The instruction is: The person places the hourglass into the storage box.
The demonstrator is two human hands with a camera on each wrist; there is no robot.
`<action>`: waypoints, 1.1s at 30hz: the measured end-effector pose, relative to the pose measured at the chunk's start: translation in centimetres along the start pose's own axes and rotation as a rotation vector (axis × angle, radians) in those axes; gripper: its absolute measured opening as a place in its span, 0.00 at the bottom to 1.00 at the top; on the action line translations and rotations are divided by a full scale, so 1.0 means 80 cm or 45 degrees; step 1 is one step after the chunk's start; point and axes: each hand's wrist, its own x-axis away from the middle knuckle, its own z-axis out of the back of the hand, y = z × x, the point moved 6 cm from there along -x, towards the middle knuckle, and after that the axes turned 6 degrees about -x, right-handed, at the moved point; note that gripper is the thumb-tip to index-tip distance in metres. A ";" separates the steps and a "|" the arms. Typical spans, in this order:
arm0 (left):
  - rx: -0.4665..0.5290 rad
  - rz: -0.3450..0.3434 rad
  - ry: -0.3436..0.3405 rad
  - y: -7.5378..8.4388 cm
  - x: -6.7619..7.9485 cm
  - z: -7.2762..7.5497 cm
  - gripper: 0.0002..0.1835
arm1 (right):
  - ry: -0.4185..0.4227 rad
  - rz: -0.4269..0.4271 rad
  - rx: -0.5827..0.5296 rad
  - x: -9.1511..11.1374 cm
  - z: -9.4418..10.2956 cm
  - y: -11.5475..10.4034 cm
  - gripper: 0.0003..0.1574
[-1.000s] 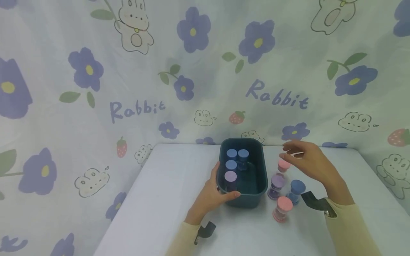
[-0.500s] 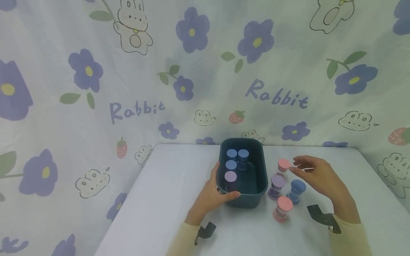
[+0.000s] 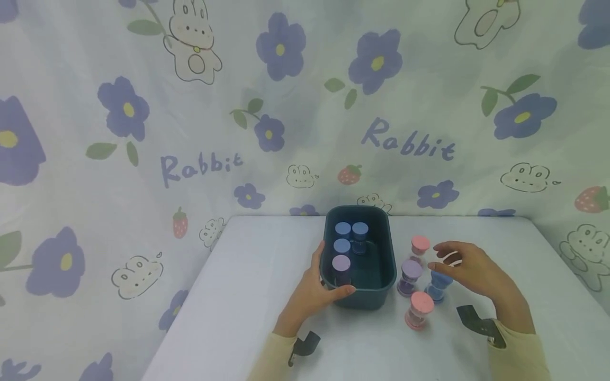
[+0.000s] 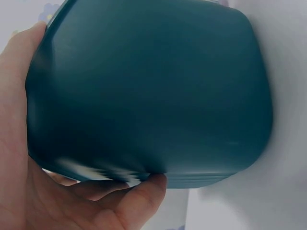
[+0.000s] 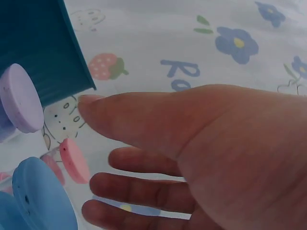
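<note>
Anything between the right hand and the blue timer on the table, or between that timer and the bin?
Nothing visible between the right hand and the blue timer. Between that and the bin, yes: a purple timer stands just right of the bin.

Upright dark teal bin holds three blue-capped hourglasses and a lilac-capped hourglass; at its right stand two pink hourglasses, a lilac hourglass and a blue hourglass, partly hidden but apparently upright.

The bare left hand and right hand meet plain pale-yellow sleeves, a bent black bracket beside each cuff.
</note>
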 end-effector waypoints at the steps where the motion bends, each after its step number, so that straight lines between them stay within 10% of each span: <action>1: 0.001 0.000 -0.001 0.000 0.000 0.000 0.68 | -0.017 -0.007 0.006 0.000 -0.001 0.001 0.37; 33: -0.004 0.001 -0.002 0.003 0.003 0.001 0.69 | -0.184 -0.159 0.043 -0.003 -0.012 0.018 0.33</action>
